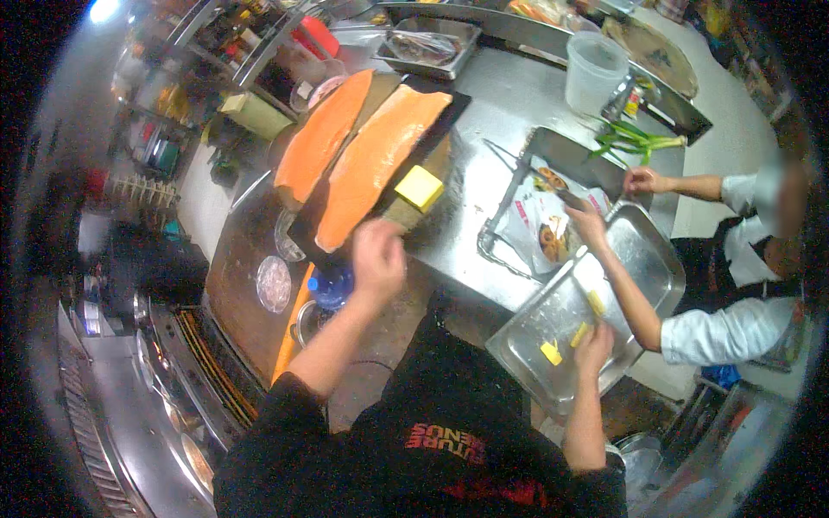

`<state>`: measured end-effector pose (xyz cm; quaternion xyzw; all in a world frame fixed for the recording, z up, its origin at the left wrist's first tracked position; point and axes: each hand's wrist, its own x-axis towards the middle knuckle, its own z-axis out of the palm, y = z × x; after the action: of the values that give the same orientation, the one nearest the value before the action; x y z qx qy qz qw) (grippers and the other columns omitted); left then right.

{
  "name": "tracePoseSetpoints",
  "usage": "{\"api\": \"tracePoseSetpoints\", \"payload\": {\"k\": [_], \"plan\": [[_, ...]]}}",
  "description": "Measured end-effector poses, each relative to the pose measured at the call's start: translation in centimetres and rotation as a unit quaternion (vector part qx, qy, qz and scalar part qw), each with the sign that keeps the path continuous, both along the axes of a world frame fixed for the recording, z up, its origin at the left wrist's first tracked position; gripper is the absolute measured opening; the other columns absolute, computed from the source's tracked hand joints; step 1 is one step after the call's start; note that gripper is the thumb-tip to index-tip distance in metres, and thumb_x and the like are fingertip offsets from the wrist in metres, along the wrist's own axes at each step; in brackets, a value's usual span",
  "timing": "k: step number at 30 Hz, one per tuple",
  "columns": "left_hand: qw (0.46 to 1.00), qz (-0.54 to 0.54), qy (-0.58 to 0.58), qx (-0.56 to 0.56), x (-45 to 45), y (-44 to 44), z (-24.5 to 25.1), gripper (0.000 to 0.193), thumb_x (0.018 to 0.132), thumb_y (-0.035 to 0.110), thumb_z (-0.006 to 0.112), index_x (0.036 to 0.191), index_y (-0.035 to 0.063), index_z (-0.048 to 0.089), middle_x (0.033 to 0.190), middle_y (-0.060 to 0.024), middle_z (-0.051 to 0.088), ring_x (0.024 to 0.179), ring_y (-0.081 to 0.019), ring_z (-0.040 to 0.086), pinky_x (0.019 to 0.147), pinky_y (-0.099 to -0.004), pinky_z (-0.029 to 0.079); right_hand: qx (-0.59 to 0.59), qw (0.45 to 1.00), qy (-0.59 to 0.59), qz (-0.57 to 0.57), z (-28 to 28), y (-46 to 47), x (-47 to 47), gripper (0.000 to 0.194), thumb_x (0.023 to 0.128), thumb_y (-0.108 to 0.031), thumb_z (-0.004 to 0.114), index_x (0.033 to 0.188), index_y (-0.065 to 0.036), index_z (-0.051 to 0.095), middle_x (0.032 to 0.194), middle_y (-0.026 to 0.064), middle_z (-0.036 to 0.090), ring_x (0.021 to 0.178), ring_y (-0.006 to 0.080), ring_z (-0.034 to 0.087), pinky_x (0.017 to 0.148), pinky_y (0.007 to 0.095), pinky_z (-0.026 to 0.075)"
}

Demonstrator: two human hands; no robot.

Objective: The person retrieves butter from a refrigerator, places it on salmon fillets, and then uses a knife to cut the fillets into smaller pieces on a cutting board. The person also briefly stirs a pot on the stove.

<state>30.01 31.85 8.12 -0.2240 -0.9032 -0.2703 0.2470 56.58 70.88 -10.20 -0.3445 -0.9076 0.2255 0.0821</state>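
Note:
Two orange fish fillets, the left one (325,139) and the right one (382,162), lie side by side on dark boards at the left of the steel table. A yellow block (420,189) rests beside the right fillet. My left hand (379,259), blurred, hovers near that fillet's lower end; its fingers look curled and I cannot tell whether they hold anything. My right hand (594,346) is over a large steel tray (511,340), its fingers at a yellow piece (579,335). Another yellow piece (551,353) and one farther up (596,302) lie in the tray.
A co-worker's hands (586,223) reach over a dark tray (573,146) holding printed paper (541,223). Green onions (638,140) and a clear plastic tub (597,74) stand beyond. A blue bottle (333,288) is below my left hand; a steel pan (469,35) stands at the back.

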Motion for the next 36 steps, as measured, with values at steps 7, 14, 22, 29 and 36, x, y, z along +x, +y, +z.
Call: {"api": "tracePoseSetpoints", "payload": {"k": [7,14,22,29,36], "plan": [[0.976,0.019,-0.195,-0.092,-16.6,-10.0,-1.0,0.068,0.089,0.038,0.068,0.136,-0.0066,0.05,0.14,-0.0285,0.05,0.132,-0.0412,0.047,0.113,-0.0456,0.037,-0.139,0.979,0.082,0.127,10.5,-15.6,-8.3,0.019,0.09,-0.003,0.058,0.106,-0.003,0.069,0.099,0.0175,0.067,0.093,0.0354,0.065,0.084,0.0413,0.051],[0.906,-0.013,-0.365,-0.215,-24.0,-6.5,1.0,0.116,0.067,0.068,0.078,0.147,-0.0048,0.037,0.15,-0.0318,0.038,0.142,-0.0429,0.035,0.118,-0.0477,0.03,-0.068,0.958,0.216,0.176,18.7,-26.7,-27.9,0.044,0.085,-0.01,0.069,0.127,-0.003,0.061,0.117,0.0185,0.065,0.11,0.034,0.061,0.097,0.0417,0.048],[0.847,-0.062,-0.517,0.105,-28.1,-7.5,1.1,0.086,0.07,0.041,0.088,0.13,-0.009,0.053,0.12,-0.0238,0.065,0.105,-0.0329,0.067,0.089,-0.0434,0.055,-0.099,0.986,0.011,0.135,20.3,-30.0,-35.6,0.061,0.086,-0.024,0.069,0.138,0.001,0.05,0.121,0.0243,0.064,0.115,0.0403,0.059,0.104,0.047,0.044],[0.703,-0.122,-0.683,0.156,-29.9,-8.3,0.3,0.034,0.082,0.016,0.081,0.107,-0.0053,0.069,0.101,-0.0124,0.073,0.087,-0.0222,0.07,0.078,-0.0365,0.056,-0.108,0.99,0.039,-0.081,16.3,-23.6,-44.8,0.079,0.081,-0.051,0.071,0.131,0.008,0.057,0.116,0.0287,0.067,0.107,0.042,0.065,0.093,0.0454,0.051],[0.737,-0.136,-0.633,0.195,-27.1,-8.1,0.7,0.038,0.086,0.002,0.073,0.122,-0.0056,0.062,0.111,-0.0131,0.071,0.096,-0.0232,0.069,0.085,-0.0371,0.055,-0.16,0.961,0.192,-0.118,14.3,-22.7,-49.5,0.038,0.081,-0.034,0.068,0.086,0.003,0.068,0.087,0.0267,0.069,0.087,0.0443,0.066,0.08,0.0482,0.051]]}}
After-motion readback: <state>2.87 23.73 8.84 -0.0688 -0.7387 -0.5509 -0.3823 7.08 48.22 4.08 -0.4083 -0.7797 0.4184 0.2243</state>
